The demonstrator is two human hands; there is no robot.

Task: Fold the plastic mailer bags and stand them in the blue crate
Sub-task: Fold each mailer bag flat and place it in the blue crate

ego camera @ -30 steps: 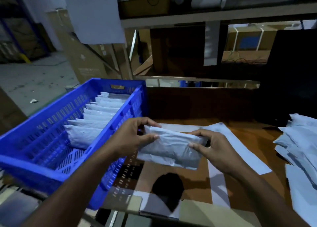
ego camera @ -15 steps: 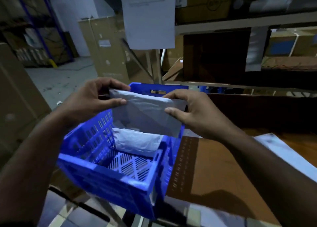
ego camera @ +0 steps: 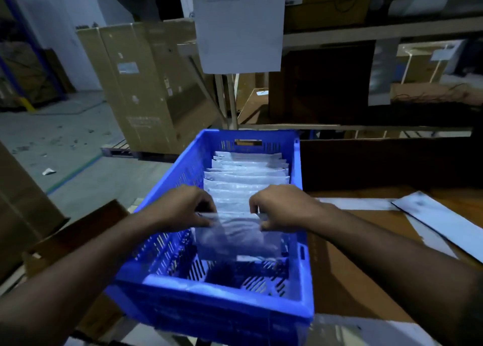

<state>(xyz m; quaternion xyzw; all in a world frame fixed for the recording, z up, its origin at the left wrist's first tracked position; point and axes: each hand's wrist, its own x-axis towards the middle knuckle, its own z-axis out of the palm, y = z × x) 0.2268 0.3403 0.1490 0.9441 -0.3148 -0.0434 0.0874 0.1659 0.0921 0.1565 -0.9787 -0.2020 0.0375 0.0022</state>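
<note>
Fingers of my left hand [ego camera: 183, 206] and my right hand [ego camera: 281, 207] pinch the top corners of a folded mailer bag [ego camera: 235, 237], each grip tight on its edge. The bag hangs upright inside the blue crate [ego camera: 209, 297], its lower edge above the slotted floor, just nearer to me than the row of standing bags [ego camera: 247, 178] that fills the crate's far half. Right of the crate, flat mailers [ego camera: 441, 220] lie on the counter [ego camera: 347, 280].
</note>
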